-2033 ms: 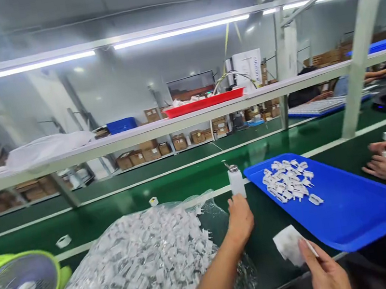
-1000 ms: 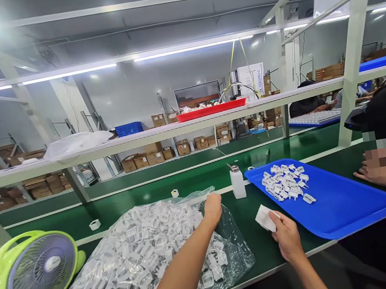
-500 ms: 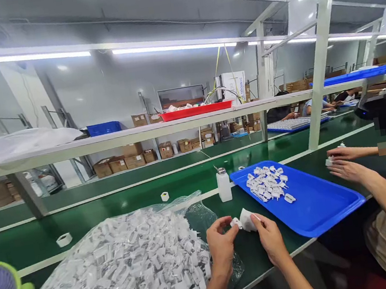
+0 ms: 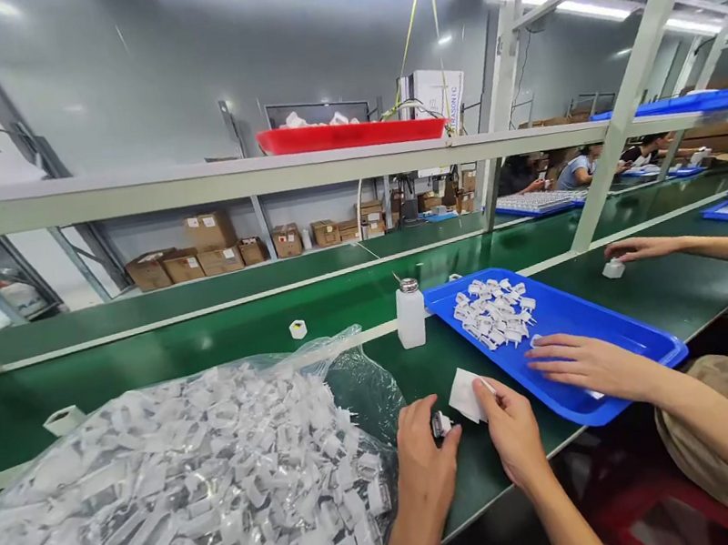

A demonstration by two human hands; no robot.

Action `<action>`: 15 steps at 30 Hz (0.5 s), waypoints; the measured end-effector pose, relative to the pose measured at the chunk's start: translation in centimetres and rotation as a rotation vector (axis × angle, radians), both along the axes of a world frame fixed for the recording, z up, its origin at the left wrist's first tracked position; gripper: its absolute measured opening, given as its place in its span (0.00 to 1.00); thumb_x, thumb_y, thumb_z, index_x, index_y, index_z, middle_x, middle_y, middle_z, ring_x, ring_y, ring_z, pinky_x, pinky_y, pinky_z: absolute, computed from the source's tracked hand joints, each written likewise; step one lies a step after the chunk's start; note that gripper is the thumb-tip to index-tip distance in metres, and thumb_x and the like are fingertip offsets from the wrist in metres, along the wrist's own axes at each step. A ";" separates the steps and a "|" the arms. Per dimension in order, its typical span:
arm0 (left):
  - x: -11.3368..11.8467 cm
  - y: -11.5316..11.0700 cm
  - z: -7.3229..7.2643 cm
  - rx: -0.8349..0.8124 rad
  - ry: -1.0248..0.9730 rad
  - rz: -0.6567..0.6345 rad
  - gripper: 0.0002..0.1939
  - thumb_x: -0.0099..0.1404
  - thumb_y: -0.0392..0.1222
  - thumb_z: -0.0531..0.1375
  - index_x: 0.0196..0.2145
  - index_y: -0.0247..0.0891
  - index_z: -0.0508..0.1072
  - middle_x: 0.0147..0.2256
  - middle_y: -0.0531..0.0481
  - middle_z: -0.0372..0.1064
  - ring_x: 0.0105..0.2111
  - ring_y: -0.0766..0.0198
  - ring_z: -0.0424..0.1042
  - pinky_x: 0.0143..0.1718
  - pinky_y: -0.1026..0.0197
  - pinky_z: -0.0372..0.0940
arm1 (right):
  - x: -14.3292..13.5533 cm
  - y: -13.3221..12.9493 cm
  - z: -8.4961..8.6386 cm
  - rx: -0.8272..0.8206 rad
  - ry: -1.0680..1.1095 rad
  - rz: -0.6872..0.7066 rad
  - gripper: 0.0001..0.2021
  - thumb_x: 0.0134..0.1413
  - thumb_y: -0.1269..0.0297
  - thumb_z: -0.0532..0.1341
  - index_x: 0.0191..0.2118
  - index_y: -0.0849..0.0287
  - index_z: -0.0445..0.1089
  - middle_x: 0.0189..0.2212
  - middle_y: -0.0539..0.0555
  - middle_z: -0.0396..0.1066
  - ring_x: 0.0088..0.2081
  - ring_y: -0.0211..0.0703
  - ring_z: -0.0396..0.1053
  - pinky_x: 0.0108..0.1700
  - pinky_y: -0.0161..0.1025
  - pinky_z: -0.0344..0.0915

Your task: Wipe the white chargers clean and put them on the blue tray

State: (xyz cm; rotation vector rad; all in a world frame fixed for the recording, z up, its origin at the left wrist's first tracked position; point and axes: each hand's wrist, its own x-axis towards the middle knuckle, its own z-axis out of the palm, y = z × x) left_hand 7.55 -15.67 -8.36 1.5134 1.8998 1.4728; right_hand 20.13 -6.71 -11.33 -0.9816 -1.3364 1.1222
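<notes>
My left hand [image 4: 427,458] pinches a small white plastic housing [image 4: 441,424], which has a dark opening on one side. Just right of it, a folded white wiping cloth [image 4: 464,393] is gripped between the thumb and fingers of my right hand [image 4: 511,429]. Cloth and housing are apart. Left of my hands lies a large clear plastic bag [image 4: 349,353] full of similar white housings [image 4: 231,478]. Beyond my hands a white pump bottle [image 4: 410,316] stands upright on the green bench [image 4: 414,375].
To the right, a blue tray [image 4: 576,349] carries a heap of white parts [image 4: 495,312]. A co-worker's hand [image 4: 586,366] reaches over it; another hand of theirs [image 4: 637,249] touches a white bottle [image 4: 613,268]. A shelf [image 4: 185,188] with a red tray [image 4: 352,133] crosses above the bench.
My left hand has turned the housing, so its dark opening shows. The cloth is now slightly apart from it. A co-worker's hand has moved over the blue tray. The view has shifted.
</notes>
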 end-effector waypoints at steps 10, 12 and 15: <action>0.4 -2.9 -2.8 -0.166 0.579 -0.048 0.31 0.62 0.27 0.51 0.63 0.19 0.65 0.64 0.29 0.63 0.65 0.40 0.61 0.61 0.41 0.66 | 0.0 -2.3 1.1 0.267 -0.390 0.087 0.13 0.64 0.55 0.61 0.44 0.50 0.83 0.45 0.57 0.80 0.48 0.54 0.73 0.53 0.50 0.67; 0.7 -2.9 -2.8 -0.141 0.684 -0.044 0.30 0.62 0.28 0.51 0.61 0.19 0.68 0.63 0.28 0.64 0.64 0.37 0.62 0.60 0.40 0.67 | 0.1 -3.1 1.1 0.336 -0.452 0.186 0.13 0.65 0.58 0.60 0.48 0.47 0.81 0.47 0.56 0.80 0.47 0.52 0.72 0.51 0.50 0.68; 0.8 -2.9 -2.6 -0.099 0.774 -0.066 0.28 0.65 0.32 0.53 0.61 0.17 0.68 0.62 0.25 0.65 0.64 0.35 0.63 0.59 0.39 0.68 | 0.8 -4.0 0.8 0.391 -0.519 0.290 0.16 0.67 0.61 0.58 0.56 0.44 0.75 0.54 0.55 0.77 0.44 0.49 0.71 0.49 0.48 0.70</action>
